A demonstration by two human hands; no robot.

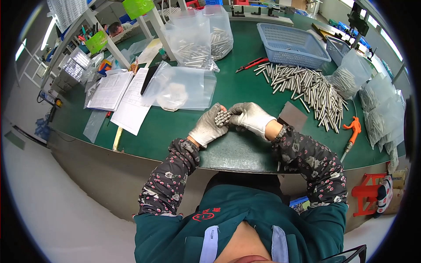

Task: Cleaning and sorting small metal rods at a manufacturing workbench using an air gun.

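Over the front of the green table, my left hand (208,128), in a whitish work glove, is closed round a bundle of metal pins (222,118) whose round ends face up. My right hand (253,118), gloved too, has its fingers bent and pressed against the right side of that bundle. Its fingertips are partly hidden behind the pins and the glove. To the right of my hands spreads a large heap of loose metal pins (307,87). A dark flat plate (293,116) lies between my right wrist and the heap.
Behind the heap stands a blue plastic basket (291,55), with red-handled pliers (252,64) beside it. Bags of pins (193,50) stand at the back; more bags (379,114) line the right edge near an orange air gun (353,129). Papers (131,103) lie left. Another person (116,29) is far left.
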